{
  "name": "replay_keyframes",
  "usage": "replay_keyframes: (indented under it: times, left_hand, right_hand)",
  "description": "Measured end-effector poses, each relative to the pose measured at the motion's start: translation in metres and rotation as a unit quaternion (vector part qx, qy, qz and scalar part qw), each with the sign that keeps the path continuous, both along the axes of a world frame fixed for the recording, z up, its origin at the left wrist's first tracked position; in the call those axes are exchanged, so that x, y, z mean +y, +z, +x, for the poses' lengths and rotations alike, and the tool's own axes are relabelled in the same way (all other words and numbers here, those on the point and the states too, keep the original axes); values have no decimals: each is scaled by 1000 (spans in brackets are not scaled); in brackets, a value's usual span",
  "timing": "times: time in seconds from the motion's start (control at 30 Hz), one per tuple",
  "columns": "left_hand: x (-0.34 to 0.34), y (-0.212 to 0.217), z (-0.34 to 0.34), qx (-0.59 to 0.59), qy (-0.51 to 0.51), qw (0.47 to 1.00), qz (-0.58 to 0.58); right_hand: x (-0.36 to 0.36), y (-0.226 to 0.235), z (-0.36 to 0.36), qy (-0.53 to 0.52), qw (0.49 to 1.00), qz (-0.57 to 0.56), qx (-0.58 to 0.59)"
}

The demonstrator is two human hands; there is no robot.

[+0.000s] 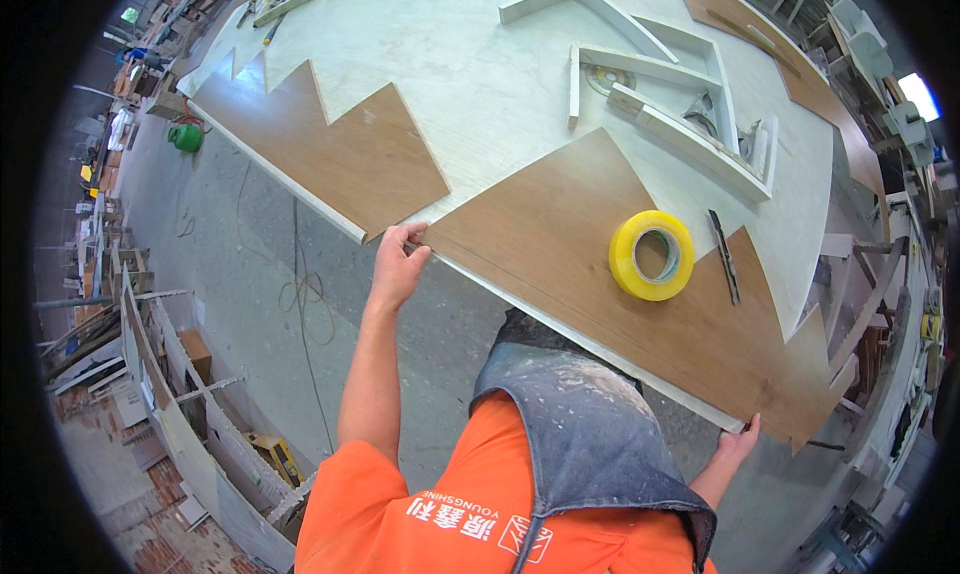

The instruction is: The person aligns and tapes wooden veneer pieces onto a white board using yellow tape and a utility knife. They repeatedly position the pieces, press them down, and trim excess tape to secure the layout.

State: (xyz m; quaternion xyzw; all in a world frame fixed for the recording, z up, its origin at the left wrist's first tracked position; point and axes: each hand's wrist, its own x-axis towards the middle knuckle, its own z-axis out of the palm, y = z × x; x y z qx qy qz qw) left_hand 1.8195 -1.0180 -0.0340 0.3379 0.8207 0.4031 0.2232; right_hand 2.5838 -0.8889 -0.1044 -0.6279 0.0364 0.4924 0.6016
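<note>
A brown wood-grain board [560, 244] with a zigzag-cut far edge lies along the near side of a white worktable [470, 104]. My left hand [400, 262] pinches the board's left corner at the table edge, its fingers closed. Farther right, my right hand [738, 446] grips the board's near edge close to its right end; part of that hand is hidden beneath. On the board rest a roll of yellow tape [622, 259] and a dark, slim utility knife [724, 258]. A second zigzag-cut board [300, 139] lies to the left, a narrow gap from my left hand.
White angled frames [650, 69] and a round disc [609, 78] occupy the table's far right. Another brown board [745, 39] lies along the far right edge. On the floor are a green tank [186, 137] and a loose cable [305, 294]. Shelving with panels [190, 394] stands at left.
</note>
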Motion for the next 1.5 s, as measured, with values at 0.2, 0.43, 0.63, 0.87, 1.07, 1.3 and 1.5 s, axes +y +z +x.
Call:
replay_keyframes:
  times: [0.2, 0.43, 0.63, 0.87, 1.07, 1.3, 1.5]
  left_hand:
    - [-1, 4, 0, -2, -14, 1000, -10]
    - [-2, 3, -4, 1, -21, 1000, -9]
    - [-4, -10, -14, -31, -31, 999, 9]
    - [-6, 0, -10, -75, 8, 997, -27]
    - [-1, -6, -16, -91, 1, 995, -31]
    - [-7, -7, -19, -119, 13, 993, -10]
    - [-11, -7, -17, -68, 11, 998, 3]
  right_hand:
    - [0, 3, -4, -8, 1000, 5, -6]
    - [-6, -1, 1, 15, 1000, 1, -2]
    - [-17, -7, 12, 9, 996, 45, -80]
    - [-13, 89, -62, -107, 926, -60, -357]
    - [16, 93, -114, 74, 924, 39, -373]
    - [64, 116, -275, 472, 832, 33, -290]
    - [101, 108, -345, 569, 695, -19, -439]
